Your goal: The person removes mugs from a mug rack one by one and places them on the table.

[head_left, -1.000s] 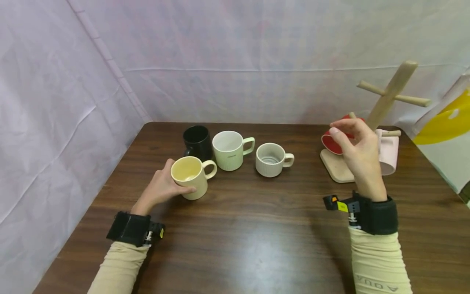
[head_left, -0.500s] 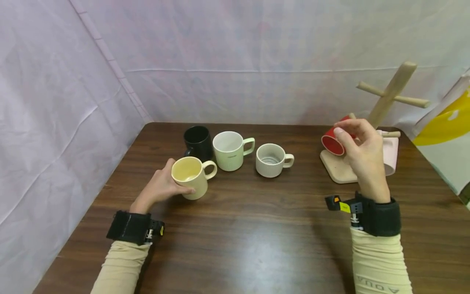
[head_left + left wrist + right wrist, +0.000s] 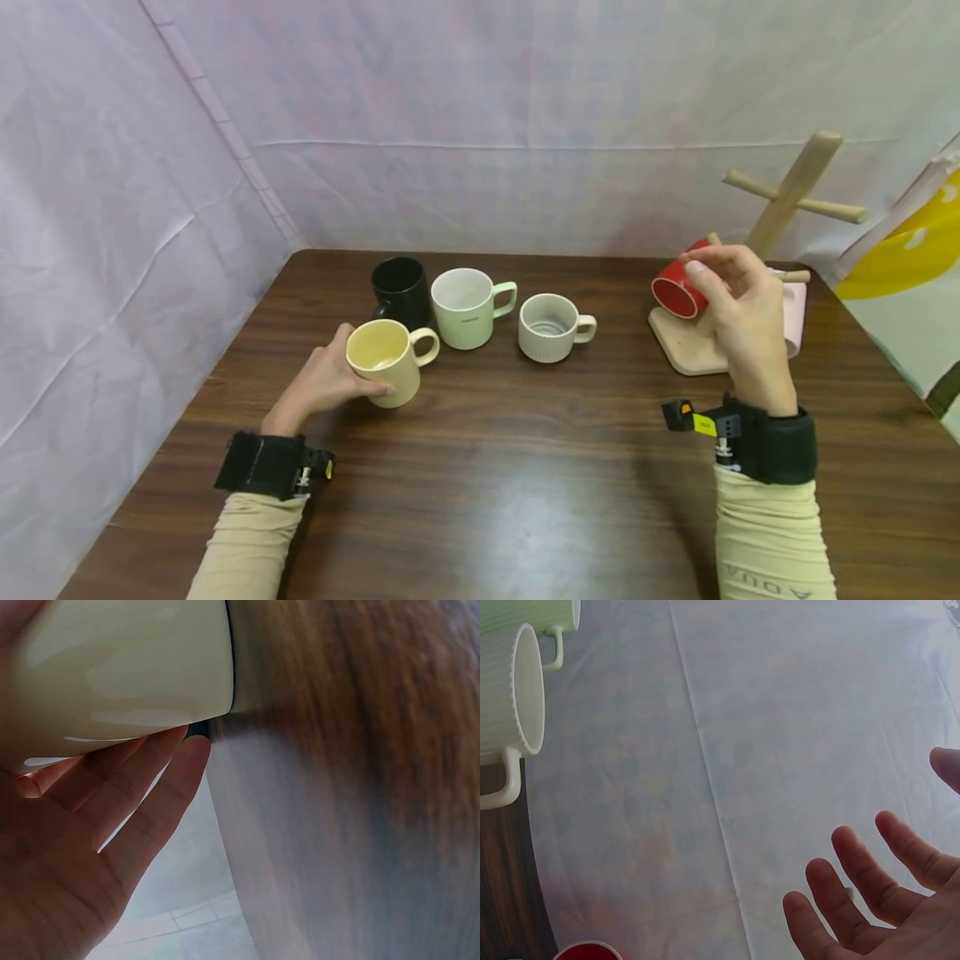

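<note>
In the head view my left hand (image 3: pixel 322 382) holds a pale yellow mug (image 3: pixel 397 367) on the left side of the table, thumb across its near side. The left wrist view shows the fingers (image 3: pixel 161 799) along the wall of the yellow mug (image 3: pixel 135 667), its base close to the tabletop. My right hand (image 3: pixel 738 321) is raised at the right with relaxed fingers and nothing in them. Behind it, a red mug (image 3: pixel 678 287) hangs tilted on the wooden mug tree (image 3: pixel 783 196). A pale pink mug (image 3: pixel 795 317) is on its other side, partly hidden by that hand.
A black mug (image 3: pixel 401 292), a pale green mug (image 3: pixel 465 308) and a small ribbed white cup (image 3: pixel 549 329) stand upright along the back of the brown table (image 3: pixel 480 467). White cloth (image 3: pixel 525 108) hangs behind the table. Something yellow (image 3: pixel 907 254) shows at the far right.
My right hand has shifted slightly away from the red mug, showing more of it. The left hand and the yellow mug stay about where they were.
</note>
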Motion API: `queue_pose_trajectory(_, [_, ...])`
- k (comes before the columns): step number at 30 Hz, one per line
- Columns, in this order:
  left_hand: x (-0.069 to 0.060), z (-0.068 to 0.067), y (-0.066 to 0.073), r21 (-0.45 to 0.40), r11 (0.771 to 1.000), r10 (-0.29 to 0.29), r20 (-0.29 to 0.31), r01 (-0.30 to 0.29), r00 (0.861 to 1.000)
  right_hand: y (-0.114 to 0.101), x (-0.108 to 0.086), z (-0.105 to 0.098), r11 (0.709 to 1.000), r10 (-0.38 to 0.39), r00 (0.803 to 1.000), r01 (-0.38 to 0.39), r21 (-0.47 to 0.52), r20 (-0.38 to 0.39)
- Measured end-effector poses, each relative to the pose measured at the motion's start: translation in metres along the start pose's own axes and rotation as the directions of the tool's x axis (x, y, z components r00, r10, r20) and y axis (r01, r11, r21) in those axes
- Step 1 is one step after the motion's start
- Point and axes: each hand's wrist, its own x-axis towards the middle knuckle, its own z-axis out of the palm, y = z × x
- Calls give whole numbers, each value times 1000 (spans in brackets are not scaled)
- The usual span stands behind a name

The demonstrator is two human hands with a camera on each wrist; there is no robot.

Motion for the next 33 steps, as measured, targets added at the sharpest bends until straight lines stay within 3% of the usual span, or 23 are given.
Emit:
queue_pose_trajectory(10, [-1,0,0,-3,1000,4,6,-4,1000,0,-1,1,999,-17,999,15,35,43])
queue_pose_trajectory(33, [0,0,1,-14,1000,-10,9,10,1000,-2,-1,0,1000,13,999,-13,3,32])
